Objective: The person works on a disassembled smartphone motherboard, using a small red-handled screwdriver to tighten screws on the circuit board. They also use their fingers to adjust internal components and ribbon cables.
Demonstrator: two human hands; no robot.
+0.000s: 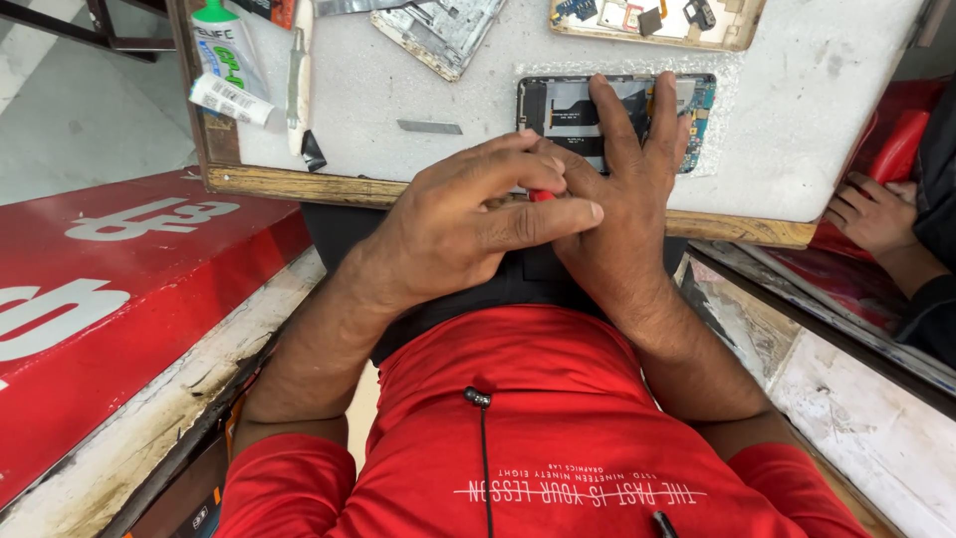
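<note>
Hands (538, 199) crowd opened phone (563, 105) near board edge (289, 184).

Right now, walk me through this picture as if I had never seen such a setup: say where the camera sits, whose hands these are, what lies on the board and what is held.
The camera is worn on a person's head and looks down, so the red shirt at the bottom and both hands belong to that person. The right hand lies flat on an opened phone, with its inner parts showing, on a white work board. The left hand pinches a small red-handled tool; its tip is hidden. Also on the board: a glue tube, a thin metal blade, a phone frame and a tray of small parts. Another person's hand shows at the right edge.
</note>
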